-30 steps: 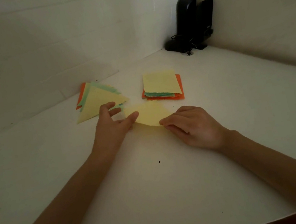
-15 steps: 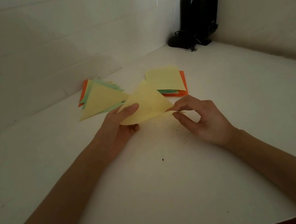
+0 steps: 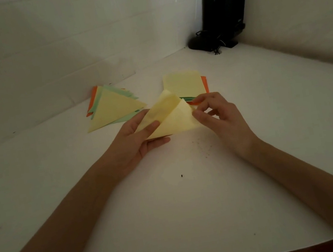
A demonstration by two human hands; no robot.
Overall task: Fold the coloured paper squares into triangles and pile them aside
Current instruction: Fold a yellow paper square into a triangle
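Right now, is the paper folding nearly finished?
Not yet. A pile of folded triangles lies at the left. The left hand and right hand hold a yellow sheet, partly folded. A stack of flat squares behind it waits unfolded.

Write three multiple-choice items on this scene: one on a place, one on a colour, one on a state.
1. Where does the pile of folded triangles lie relative to the stack of squares?
A. Left of it
B. Right of it
C. On top of it

2. The stack's top sheet is:
A. orange
B. yellow
C. green

3. The yellow sheet between the hands is:
A. lying flat, untouched
B. partly folded, held by both hands
C. crumpled into a ball

Key:
1 A, the triangles sit left of the squares.
2 B, yellow covers the orange and green edges.
3 B, the left hand holds one end and the right hand pinches the other.
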